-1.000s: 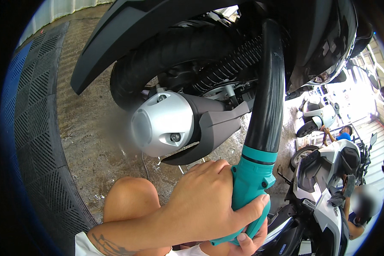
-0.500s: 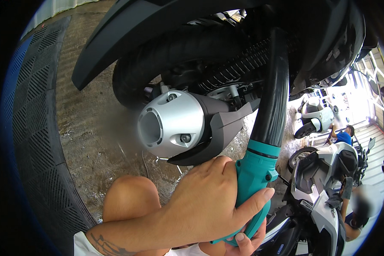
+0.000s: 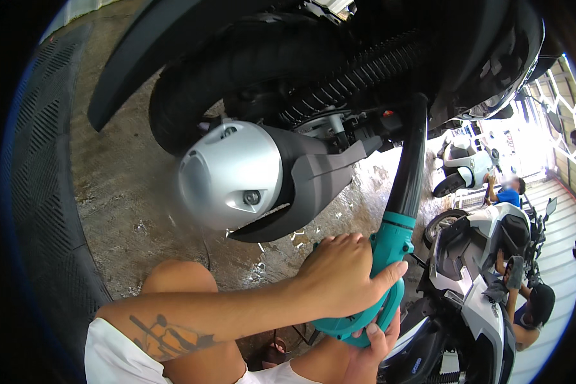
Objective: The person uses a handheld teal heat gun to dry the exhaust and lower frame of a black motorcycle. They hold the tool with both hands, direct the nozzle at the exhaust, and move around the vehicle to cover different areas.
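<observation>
A teal blower (image 3: pixel 390 246) is in front of the person's legs, just to the lower right of a silver exhaust pipe (image 3: pixel 246 176) and apart from it. Its long black tube (image 3: pixel 411 160) points upward, with its end close under the body of a dark motorcycle (image 3: pixel 493 51). The left hand (image 3: pixel 342 272) is clamped over the blower's body from above; its fingers are side by side, the tips are hidden, and the thumb lies along the right side. The right hand (image 3: pixel 381 342) is lower, closed around the teal handle, with its thumb on top; its other fingers are mostly covered.

The end of the exhaust pipe is blurred, so I cannot tell what is inside it. Behind it are the black rear wheel (image 3: pixel 185 96) and a spring (image 3: pixel 371 73). Below, the floor (image 3: pixel 128 224) looks wet, and a dark mat (image 3: pixel 38 192) lies along the left. At the right, a white scooter (image 3: pixel 473 301) stands near a person in a dark cap (image 3: pixel 542 306). Farther away, a person in blue (image 3: pixel 509 195) is beside a pale scooter (image 3: pixel 472 168).
</observation>
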A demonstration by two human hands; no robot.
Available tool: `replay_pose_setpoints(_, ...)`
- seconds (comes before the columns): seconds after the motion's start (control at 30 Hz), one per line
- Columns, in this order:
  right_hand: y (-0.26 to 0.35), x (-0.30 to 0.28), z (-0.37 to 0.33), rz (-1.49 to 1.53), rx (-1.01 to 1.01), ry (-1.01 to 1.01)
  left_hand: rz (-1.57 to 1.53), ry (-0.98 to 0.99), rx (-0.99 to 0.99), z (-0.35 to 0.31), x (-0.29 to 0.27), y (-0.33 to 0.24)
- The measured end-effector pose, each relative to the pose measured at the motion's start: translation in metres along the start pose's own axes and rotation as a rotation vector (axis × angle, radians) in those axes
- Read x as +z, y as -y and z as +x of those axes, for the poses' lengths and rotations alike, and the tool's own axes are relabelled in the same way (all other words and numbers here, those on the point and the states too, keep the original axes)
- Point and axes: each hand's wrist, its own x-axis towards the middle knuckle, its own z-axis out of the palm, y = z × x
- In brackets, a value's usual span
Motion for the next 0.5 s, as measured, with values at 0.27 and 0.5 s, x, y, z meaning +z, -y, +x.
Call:
replay_pose_setpoints(0.27,-0.01,0.002,0.009,0.001,-0.038,0.001,0.031,-0.078,0.071,0.01,0.007,0.008)
replay_pose_setpoints(0.5,-0.016,-0.002,0.037,0.054,0.06,0.049,0.026,-0.141,0.087,0.017,0.009,0.017)
